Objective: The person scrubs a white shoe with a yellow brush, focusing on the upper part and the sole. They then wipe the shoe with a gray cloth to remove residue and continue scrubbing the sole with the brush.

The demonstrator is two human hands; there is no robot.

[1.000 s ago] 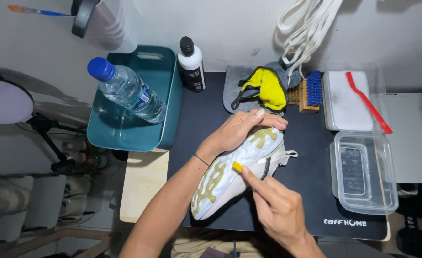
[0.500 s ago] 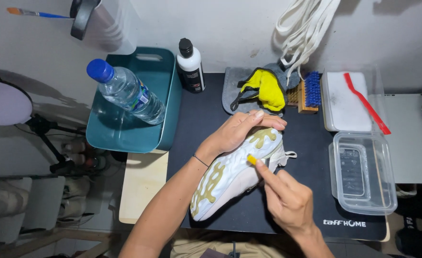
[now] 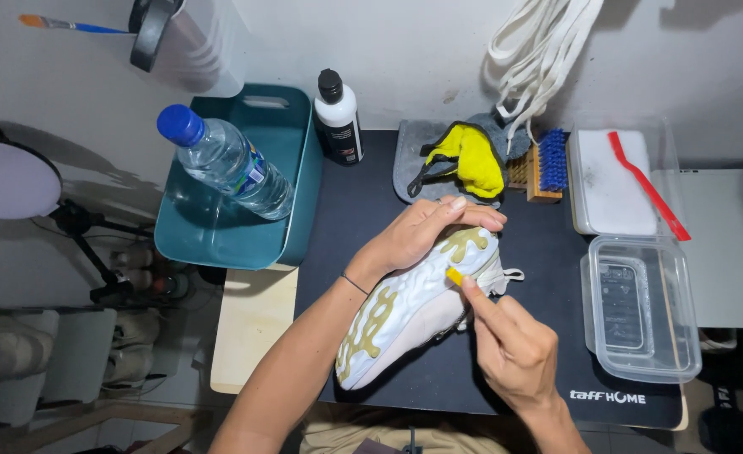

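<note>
Desk: black mat [image 3: 371,219], frame centre.
L hand [image 3: 418,235]: clasps white-and-gold sneaker [image 3: 405,311] w/ fingers.
R hand [image 3: 510,345]: pinches small yellow piece [image 3: 454,276] on sole.

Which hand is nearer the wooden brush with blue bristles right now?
Left. The left hand grips the shoe's toe end, just below-left of the brush. The right hand sits lower, rubbing the sole with a small yellow piece.

Left hand [image 3: 418,235]: palm down, fingers curled forward, forearm angled up from lower left. Right hand [image 3: 510,345]: fingers pinched together, index extended, wrist low.
</note>
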